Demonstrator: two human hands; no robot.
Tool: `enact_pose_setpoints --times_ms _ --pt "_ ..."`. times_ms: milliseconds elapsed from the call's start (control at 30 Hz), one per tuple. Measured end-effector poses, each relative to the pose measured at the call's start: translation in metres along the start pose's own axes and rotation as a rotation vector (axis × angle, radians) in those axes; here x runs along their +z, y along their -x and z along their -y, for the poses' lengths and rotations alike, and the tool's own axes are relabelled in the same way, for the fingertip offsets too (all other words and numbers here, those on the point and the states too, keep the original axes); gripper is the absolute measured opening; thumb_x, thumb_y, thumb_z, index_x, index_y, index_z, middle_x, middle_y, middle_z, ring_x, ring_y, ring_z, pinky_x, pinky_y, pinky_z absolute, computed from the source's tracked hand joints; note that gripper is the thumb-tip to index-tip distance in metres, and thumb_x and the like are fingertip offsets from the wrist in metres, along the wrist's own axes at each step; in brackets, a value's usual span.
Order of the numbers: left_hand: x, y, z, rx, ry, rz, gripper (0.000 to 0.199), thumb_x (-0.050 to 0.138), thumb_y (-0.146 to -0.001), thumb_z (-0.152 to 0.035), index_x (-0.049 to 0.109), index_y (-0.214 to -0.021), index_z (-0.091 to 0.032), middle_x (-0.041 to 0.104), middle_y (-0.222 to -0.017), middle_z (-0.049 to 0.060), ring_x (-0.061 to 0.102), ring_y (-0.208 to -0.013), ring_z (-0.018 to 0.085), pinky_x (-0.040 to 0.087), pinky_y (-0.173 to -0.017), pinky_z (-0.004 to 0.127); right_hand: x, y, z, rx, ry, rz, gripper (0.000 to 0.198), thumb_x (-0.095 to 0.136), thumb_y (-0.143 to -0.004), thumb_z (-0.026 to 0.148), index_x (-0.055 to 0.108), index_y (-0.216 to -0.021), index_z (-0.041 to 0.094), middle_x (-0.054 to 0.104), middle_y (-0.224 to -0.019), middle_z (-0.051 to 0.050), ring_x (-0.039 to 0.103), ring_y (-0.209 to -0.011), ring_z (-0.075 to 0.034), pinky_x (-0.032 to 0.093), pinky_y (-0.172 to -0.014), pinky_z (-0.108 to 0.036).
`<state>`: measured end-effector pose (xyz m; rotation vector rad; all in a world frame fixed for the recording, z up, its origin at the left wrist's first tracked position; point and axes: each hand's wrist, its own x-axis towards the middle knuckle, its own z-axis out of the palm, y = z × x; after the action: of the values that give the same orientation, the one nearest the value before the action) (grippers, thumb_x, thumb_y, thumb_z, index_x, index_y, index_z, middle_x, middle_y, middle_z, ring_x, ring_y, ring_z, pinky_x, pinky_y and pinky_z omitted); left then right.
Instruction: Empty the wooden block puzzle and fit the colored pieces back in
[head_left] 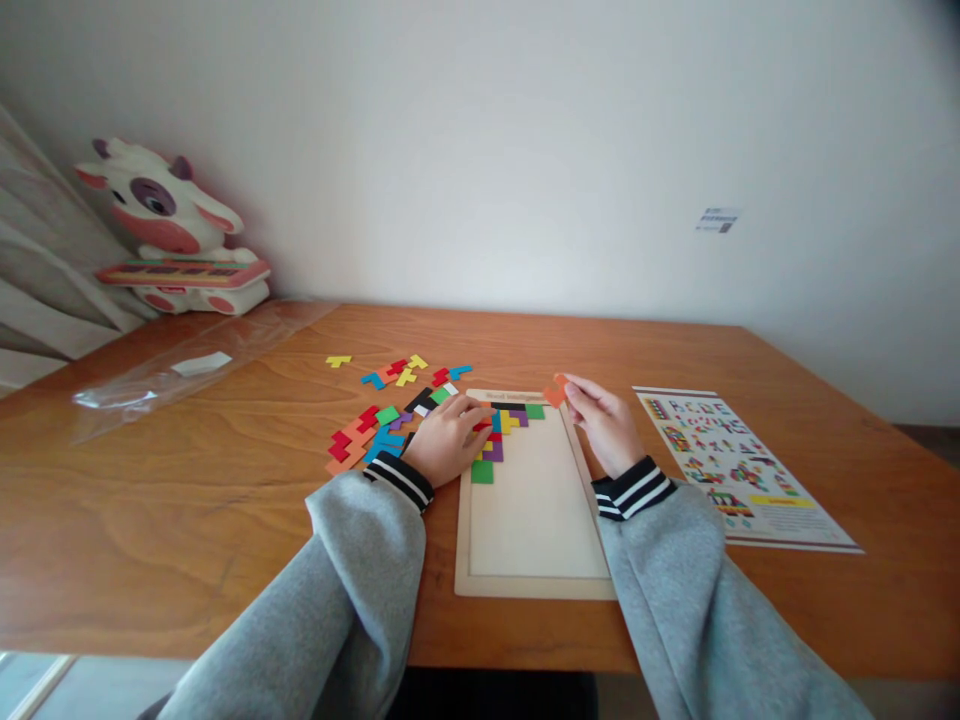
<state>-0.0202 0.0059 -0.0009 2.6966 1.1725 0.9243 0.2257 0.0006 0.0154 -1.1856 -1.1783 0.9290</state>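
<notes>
Right hand (604, 428) pinches 1 orange piece (554, 393) at the far-right corner of the tray (534, 587). Left hand (446, 440), at the tray's far-left, is nearer the laid blocks (508, 423); its grip cannot be told

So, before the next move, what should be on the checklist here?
1. Orange piece held: ok, in the right hand, pinched between thumb and fingers.
2. Board lying flat on the table: ok.
3. Bare space on the board: ok, most of it is uncovered.
4. Left hand clear of the board: not ok, it reaches over the upper left edge.
5. All placed pieces snug: cannot tell, the left hand hides some.
6. Sheet printed side up: ok.
</notes>
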Motion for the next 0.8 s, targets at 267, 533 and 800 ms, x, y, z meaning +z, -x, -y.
enact_pose_setpoints --times_ms 267,533,800 --pt "-0.004 -0.001 0.002 0.0 -0.114 0.122 0.024 0.05 -0.096 -0.027 0.066 -0.113 -0.02 0.068 -0.121 0.007 0.063 -0.111 0.023 0.049 -0.103 0.041 -0.017 0.024 -0.012 -0.262 0.457 0.098 0.041 0.051 -0.092 0.05 0.072 -0.109 0.019 0.073 -0.109 -0.011 0.067 -0.096 -0.024 0.053 -0.082 -0.036" --pt "-0.011 0.0 0.015 -0.076 -0.21 0.1 0.023 0.05 -0.097 -0.03 0.068 -0.107 -0.019 0.072 -0.11 0.007 0.066 -0.103 0.023 0.054 -0.092 0.037 -0.039 0.087 -0.004 -0.337 0.669 0.292 0.029 0.054 -0.095 0.041 0.072 -0.106 0.021 0.067 -0.078 -0.004 0.06 -0.063 -0.015 0.051 -0.057 -0.027" --pt "-0.02 0.012 0.024 -0.041 -0.137 -0.071 0.021 0.049 -0.096 -0.024 0.069 -0.097 -0.019 0.073 -0.1 0.006 0.067 -0.094 0.021 0.055 -0.084 0.034 -0.031 0.098 -0.002 -0.393 0.679 0.227 0.025 0.059 -0.092 0.04 0.071 -0.103 0.021 0.066 -0.08 -0.005 0.062 -0.066 -0.016 0.056 -0.063 -0.03"
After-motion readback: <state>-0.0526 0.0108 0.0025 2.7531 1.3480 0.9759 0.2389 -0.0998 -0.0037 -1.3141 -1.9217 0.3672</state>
